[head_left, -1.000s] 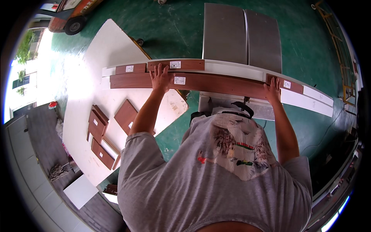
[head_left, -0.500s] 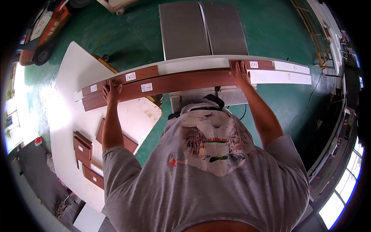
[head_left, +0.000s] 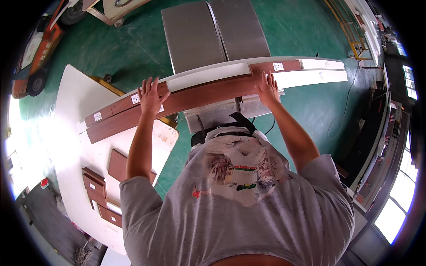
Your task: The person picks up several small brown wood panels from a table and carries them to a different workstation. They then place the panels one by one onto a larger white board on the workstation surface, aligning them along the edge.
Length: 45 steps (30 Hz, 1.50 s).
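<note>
A long reddish-brown board (head_left: 208,90) lies across in front of me, with a white board (head_left: 315,76) at its right. Along their far side run shorter brown pieces with white labels: a left piece (head_left: 98,116) and a right piece (head_left: 288,65). My left hand (head_left: 151,98) is spread over the brown boards left of the middle, partly covering two labels. My right hand (head_left: 267,91) rests with stretched fingers where the long brown board meets the white one. Neither hand is wrapped round anything.
A large white panel (head_left: 73,146) at left carries several small brown pieces (head_left: 94,184). Two grey panels (head_left: 195,35) stand beyond the boards. At far left is an orange vehicle (head_left: 37,62); a wheeled cart (head_left: 111,15) is at the top. A cable (head_left: 330,126) runs over the green floor at right.
My left hand has shifted right along the boards, its fingers spreading over the labels. My right hand keeps about the same place on the boards. The whole view has turned slightly.
</note>
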Tool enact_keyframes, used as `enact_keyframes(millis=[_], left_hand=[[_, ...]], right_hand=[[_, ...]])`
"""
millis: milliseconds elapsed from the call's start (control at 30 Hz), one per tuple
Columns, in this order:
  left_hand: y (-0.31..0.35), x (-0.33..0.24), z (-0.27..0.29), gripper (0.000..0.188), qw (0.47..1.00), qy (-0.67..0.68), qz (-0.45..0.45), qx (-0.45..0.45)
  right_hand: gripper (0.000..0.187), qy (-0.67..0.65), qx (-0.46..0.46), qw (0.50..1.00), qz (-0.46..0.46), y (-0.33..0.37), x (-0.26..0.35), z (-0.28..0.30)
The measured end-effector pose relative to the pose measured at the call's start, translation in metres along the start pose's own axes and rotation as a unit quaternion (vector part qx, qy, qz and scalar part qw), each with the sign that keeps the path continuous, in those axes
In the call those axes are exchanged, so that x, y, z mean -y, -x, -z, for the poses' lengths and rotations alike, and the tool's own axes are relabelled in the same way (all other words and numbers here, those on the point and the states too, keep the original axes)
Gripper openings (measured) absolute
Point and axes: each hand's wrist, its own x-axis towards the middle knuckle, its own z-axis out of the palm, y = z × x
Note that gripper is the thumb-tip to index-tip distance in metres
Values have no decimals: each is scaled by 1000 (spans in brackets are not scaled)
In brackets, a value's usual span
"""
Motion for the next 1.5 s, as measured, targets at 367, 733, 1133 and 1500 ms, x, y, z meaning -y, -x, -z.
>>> enact_keyframes(millis=[367, 733, 1133, 1500], left_hand=[[-25, -43, -14, 71, 983, -90, 149, 52], [-49, -611, -57, 48, 876, 284, -321, 221], [-101, -990, -154, 56, 726, 133, -517, 434], [-265, -1382, -230, 57, 663, 118, -579, 460]], right_hand=[[77, -139, 61, 947, -284, 212, -205, -69], [57, -422, 268, 664, -555, 476, -451, -275], [40, -574, -5, 627, -526, 363, -655, -134], [37, -625, -42, 469, -623, 303, -947, -44]])
